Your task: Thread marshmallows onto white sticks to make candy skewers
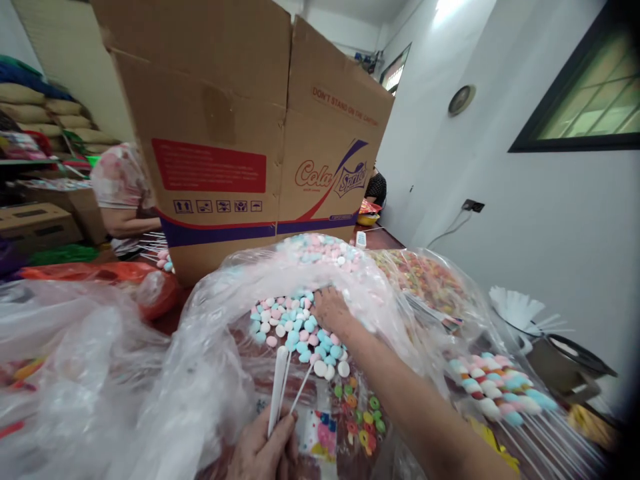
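Note:
My left hand (265, 443), low in the middle, is closed around several thin white sticks (285, 380) that point up and away; one of them looks thicker. Beyond their tips lies a loose heap of round pink, white and blue marshmallows (295, 327). Reaching in from the right, my right hand (331, 308) rests at the heap's far right side with its fingers curled down; the fingertips are partly hidden. Small ring-shaped gummies (367, 417) in green, orange and red lie on the tabletop nearer to me, beside a colourful printed packet (323, 433).
A tall cardboard carton (220, 127) stands behind the clear plastic bag (215, 313). Finished marshmallow skewers (505, 387) lie at right, near a dark pot-like vessel (565, 367). An orange gummy bag (425, 273) sits behind. Another person (125, 193) works at left.

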`<state>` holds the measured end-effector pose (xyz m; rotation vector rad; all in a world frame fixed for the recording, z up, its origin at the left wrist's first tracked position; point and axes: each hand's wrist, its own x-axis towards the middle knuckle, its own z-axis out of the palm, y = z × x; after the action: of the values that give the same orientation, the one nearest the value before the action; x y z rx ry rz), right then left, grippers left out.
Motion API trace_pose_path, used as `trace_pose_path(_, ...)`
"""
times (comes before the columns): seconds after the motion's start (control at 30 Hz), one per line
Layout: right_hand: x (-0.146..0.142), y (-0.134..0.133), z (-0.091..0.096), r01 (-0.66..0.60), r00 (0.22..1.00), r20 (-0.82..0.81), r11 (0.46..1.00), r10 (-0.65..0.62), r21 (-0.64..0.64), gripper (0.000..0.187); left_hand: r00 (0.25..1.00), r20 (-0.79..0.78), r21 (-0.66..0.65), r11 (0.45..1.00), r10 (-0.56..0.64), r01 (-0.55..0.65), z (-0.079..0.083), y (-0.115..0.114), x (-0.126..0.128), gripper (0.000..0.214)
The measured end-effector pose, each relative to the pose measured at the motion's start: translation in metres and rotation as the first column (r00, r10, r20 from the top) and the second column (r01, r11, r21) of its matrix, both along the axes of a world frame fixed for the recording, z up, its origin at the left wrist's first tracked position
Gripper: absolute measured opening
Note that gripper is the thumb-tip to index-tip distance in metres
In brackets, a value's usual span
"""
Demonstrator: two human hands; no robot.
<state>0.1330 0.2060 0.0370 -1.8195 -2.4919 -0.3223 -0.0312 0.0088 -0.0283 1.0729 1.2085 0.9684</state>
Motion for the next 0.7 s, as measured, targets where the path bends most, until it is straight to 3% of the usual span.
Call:
trace_pose_path(0.17, 0.008, -0.011, 0.004, -0.061, 0.996, -0.071, 0.991, 0.052, -0.123, 0.035, 1.000, -0.006, 0.020, 0.999, 0.030, -0.030, 0.005, 0.000, 0.002, 0.043)
trace_pose_path(0.3, 0.022, -0.017, 0.022, -0.054, 0.991, -0.128, 0.987, 0.034, -0.153, 0.033, 0.999, -0.009, 0.037, 0.998, 0.049, -0.049, 0.010, -0.001, 0.001, 0.039)
trace_pose_path(0.5, 0.039, -0.069, 0.055, 0.004, 0.983, -0.184, 0.994, -0.025, -0.113, 0.031, 0.999, 0.024, 0.066, 0.997, 0.045, -0.047, 0.020, -0.004, -0.001, 0.029)
trace_pose_path(0.6, 0.043, -0.102, 0.050, 0.069, 0.979, -0.177, 0.979, -0.104, -0.193, 0.025, 0.996, 0.048, 0.060, 0.996, 0.069, -0.072, 0.023, -0.005, 0.000, 0.030)
trace_pose_path(0.7, 0.045, -0.126, 0.030, 0.112, 0.976, -0.147, 0.951, -0.159, -0.288, 0.019, 0.993, 0.044, 0.051, 0.992, 0.109, -0.111, 0.024, -0.005, 0.002, 0.032)
